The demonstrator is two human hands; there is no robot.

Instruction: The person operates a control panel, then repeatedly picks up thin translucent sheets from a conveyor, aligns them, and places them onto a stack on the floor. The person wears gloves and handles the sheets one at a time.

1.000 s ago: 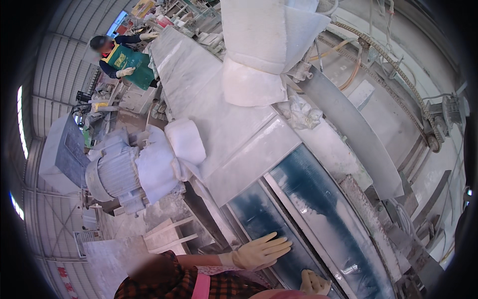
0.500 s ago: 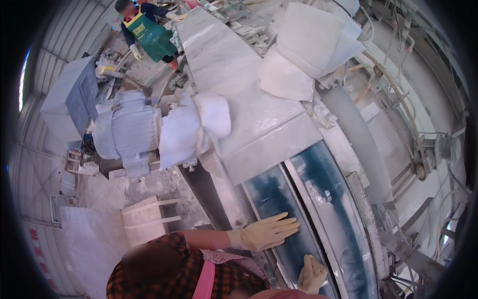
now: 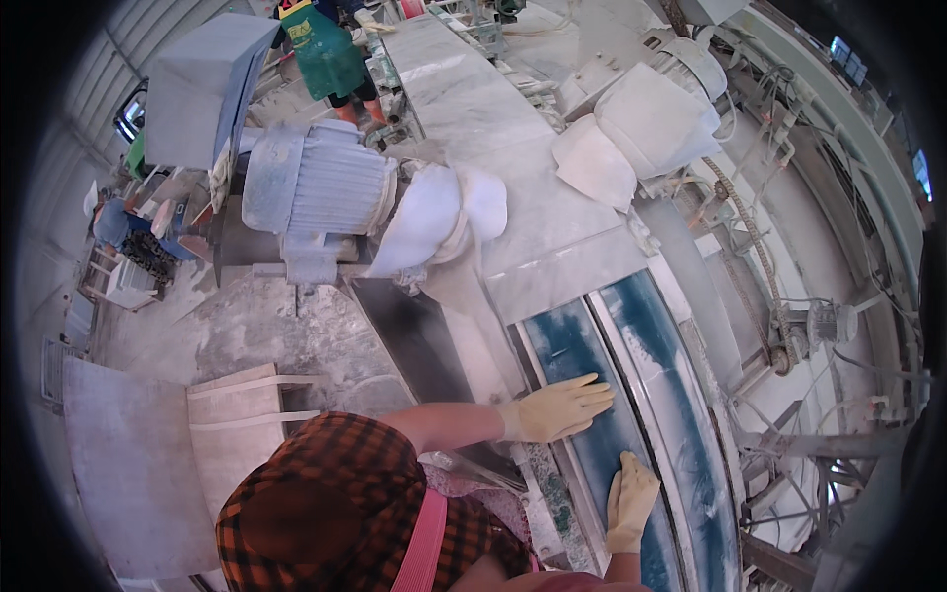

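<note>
Both your gloved hands, left hand (image 3: 558, 408) and right hand (image 3: 629, 496), lie flat, fingers released, on the long dark blue wet stone slab (image 3: 577, 355), grasping nothing.

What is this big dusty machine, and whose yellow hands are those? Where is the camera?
The camera sits on a person's head and looks down, so the checked hat at the bottom is their own. The bent edges come from the wide lens. The two hands wear pale yellow gloves: the left hand and the right hand both lie flat on a blue belt that carries things along. Neither hand holds anything. Further up the belt lies a long slab of pale stone. The ribbed grey drum on the left is an electric motor, coated in white dust. At the top, another person in a green apron stands by the slab.
</note>
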